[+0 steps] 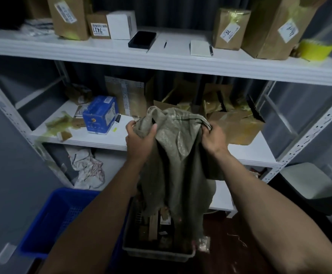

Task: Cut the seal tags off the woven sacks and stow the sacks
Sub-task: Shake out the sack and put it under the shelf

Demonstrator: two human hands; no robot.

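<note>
Sack (173,155) rim in both hands (139,139), above tray (161,255)

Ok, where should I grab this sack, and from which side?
Likely the top hem, a corner per hand, from the near side, as the left hand and right hand grip it: the sack is limp and hangs from there.

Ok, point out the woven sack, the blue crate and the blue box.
woven sack (173,155): head view, hanging middle.
blue crate (48,220): head view, side wall.
blue box (97,120): head view, front face.
</note>
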